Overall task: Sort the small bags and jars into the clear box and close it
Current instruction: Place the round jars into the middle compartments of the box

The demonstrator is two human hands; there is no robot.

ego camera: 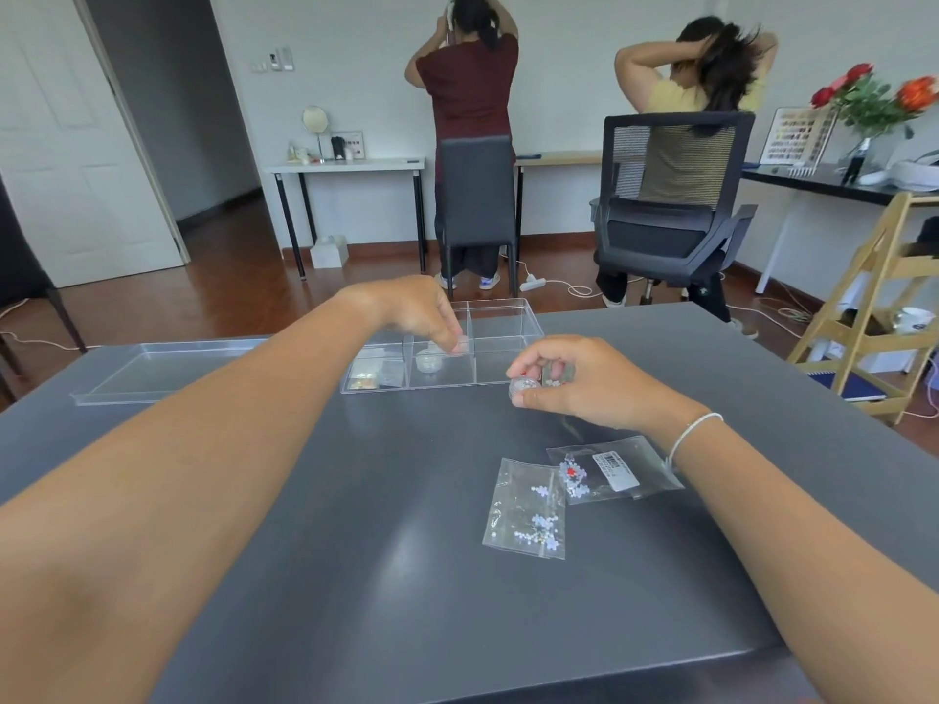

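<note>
The left hand (424, 312) pinches a small clear jar (461, 344) between fingertips, held low over the middle near compartment of the clear box (500, 309). A second jar (429, 359) already sits in that same compartment, just at eight o'clock of the held one. The right hand (584, 381) is closed around another jar (523, 387) with pale glittery contents, thumb and forefinger on its rim, with what looks like one more dark-sided jar (558, 373) tucked behind it in the palm (I cannot be sure of that one). This hand hovers over the grey table (355, 551), just at five o'clock of the box's near right corner.

The step in hand looks to be setting the left jar down beside its neighbour. Best done by lowering it until the base rests flat, clear of the divider wall, then opening the fingers straight up so nothing tips.

The left near compartment holds a few small bags (373, 373). Two more bags (528, 508) lie on the table at six o'clock of the right hand, overlapping at one corner. The farther bag carries a white label (615, 470) with a barcode; its print is too small to read. The box's lid (162, 363) lies flat at nine o'clock of the box, so closing is not yet due.
</note>
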